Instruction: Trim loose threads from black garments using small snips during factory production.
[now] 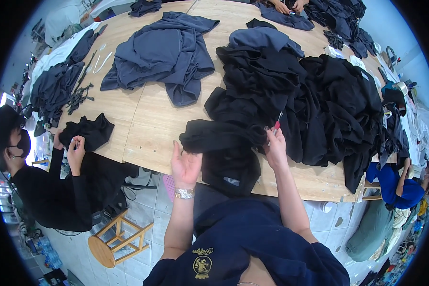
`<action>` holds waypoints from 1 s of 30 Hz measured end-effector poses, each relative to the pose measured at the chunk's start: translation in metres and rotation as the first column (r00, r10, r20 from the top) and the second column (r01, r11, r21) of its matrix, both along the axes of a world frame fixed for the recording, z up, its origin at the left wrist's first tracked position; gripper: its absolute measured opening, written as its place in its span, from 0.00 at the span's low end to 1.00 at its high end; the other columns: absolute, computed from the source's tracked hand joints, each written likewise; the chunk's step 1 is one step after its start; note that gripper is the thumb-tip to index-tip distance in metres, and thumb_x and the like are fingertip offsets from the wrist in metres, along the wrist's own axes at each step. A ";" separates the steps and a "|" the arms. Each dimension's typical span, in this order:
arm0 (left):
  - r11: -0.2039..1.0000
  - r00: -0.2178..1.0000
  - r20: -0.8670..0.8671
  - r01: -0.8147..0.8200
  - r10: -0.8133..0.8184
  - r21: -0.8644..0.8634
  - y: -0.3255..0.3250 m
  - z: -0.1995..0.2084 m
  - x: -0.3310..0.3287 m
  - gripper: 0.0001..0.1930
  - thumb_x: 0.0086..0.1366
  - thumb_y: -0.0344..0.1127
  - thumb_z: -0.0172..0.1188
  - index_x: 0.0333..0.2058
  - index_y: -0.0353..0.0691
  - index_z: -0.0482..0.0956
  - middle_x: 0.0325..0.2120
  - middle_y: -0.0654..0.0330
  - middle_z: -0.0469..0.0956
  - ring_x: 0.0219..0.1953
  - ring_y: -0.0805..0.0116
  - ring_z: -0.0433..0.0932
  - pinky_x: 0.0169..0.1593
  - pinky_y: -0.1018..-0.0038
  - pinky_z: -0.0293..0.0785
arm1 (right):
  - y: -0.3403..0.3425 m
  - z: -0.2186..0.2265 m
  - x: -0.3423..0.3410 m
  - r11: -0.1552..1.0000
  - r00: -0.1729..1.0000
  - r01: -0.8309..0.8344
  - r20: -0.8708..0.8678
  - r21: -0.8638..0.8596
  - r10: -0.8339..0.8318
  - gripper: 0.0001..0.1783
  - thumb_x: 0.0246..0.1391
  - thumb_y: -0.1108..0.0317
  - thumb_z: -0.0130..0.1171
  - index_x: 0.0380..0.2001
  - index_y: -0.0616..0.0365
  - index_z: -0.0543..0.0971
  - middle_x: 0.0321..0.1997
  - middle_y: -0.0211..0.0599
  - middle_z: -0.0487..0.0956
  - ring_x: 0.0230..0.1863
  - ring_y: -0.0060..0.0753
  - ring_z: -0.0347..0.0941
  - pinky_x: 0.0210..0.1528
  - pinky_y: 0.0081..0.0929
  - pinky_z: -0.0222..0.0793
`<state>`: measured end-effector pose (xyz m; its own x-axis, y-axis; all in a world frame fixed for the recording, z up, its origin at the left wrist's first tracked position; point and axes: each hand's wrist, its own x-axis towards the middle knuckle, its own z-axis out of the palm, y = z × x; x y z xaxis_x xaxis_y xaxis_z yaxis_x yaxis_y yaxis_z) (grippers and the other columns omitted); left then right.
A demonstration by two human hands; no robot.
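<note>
A black garment (219, 136) lies across the near edge of the table in front of me, its lower part hanging over the edge with a small pale label (231, 181) showing. My left hand (186, 167) is palm up at the garment's left end, thumb stretched out and fingertips partly hidden under the cloth. In my right hand (275, 145) is a small red-handled tool (277, 125) with a thin metal tip pointing away from me; it looks like thread snips or a seam ripper. The right fingers are closed around it, beside the garment's right end.
Black garments (341, 105) are heaped at right, and dark grey ones (152, 55) lie far left. A person (47, 181) at left handles a black cloth (88, 132); another person's hands (291, 6) work at the far edge. A wooden stool (119, 238) stands on the floor.
</note>
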<state>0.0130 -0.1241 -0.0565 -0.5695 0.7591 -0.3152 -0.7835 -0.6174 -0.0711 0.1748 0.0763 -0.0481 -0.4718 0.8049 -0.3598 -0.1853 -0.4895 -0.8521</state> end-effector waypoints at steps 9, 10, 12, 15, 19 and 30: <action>0.888 0.949 -0.299 -0.217 0.095 -0.407 0.004 -0.001 0.033 0.17 0.63 0.39 0.56 0.48 0.37 0.71 0.46 0.58 0.72 0.51 0.66 0.68 0.60 0.64 0.60 | -0.045 0.020 -0.010 0.331 0.800 -0.174 0.329 0.928 -0.502 0.13 0.46 0.73 0.58 0.33 0.61 0.66 0.35 0.42 0.65 0.31 0.40 0.62 0.37 0.34 0.56; 0.868 0.949 -0.313 -0.197 0.051 -0.456 0.004 -0.001 0.035 0.16 0.63 0.39 0.57 0.47 0.39 0.71 0.46 0.59 0.71 0.51 0.67 0.67 0.59 0.64 0.61 | -0.051 0.021 -0.012 0.257 0.862 -0.213 0.305 0.943 -0.405 0.14 0.44 0.73 0.59 0.32 0.61 0.66 0.33 0.41 0.66 0.31 0.41 0.62 0.37 0.35 0.55; 0.872 0.968 -0.249 -0.108 -0.017 -0.478 0.005 0.009 0.040 0.16 0.63 0.39 0.57 0.47 0.41 0.71 0.46 0.60 0.71 0.51 0.68 0.67 0.57 0.65 0.63 | -0.066 0.028 -0.020 0.205 0.928 -0.274 0.314 0.940 -0.199 0.16 0.41 0.73 0.61 0.32 0.60 0.66 0.30 0.38 0.66 0.31 0.41 0.62 0.37 0.35 0.54; 0.891 0.980 -0.174 0.003 -0.092 -0.454 0.007 0.022 0.048 0.14 0.64 0.40 0.56 0.46 0.45 0.70 0.44 0.61 0.72 0.48 0.68 0.68 0.53 0.67 0.65 | -0.081 0.032 -0.034 0.276 0.926 -0.369 0.375 0.887 0.031 0.16 0.40 0.71 0.62 0.32 0.60 0.66 0.28 0.36 0.66 0.31 0.39 0.63 0.37 0.34 0.54; 0.915 0.968 -0.218 0.029 -0.127 -0.401 0.009 0.030 0.054 0.14 0.65 0.40 0.54 0.46 0.44 0.69 0.45 0.60 0.72 0.49 0.66 0.68 0.55 0.62 0.64 | -0.080 0.032 -0.039 0.222 0.899 -0.435 0.411 0.872 0.151 0.14 0.42 0.75 0.58 0.31 0.60 0.65 0.27 0.38 0.66 0.30 0.42 0.63 0.36 0.34 0.54; 0.938 0.952 -0.301 -0.051 -0.058 -0.343 0.011 0.039 0.052 0.09 0.65 0.39 0.53 0.42 0.43 0.71 0.41 0.61 0.74 0.49 0.65 0.71 0.57 0.56 0.64 | -0.054 0.051 -0.014 0.891 0.851 -0.391 -0.276 0.233 0.446 0.16 0.53 0.80 0.53 0.27 0.51 0.57 0.30 0.32 0.69 0.27 0.20 0.68 0.28 0.16 0.64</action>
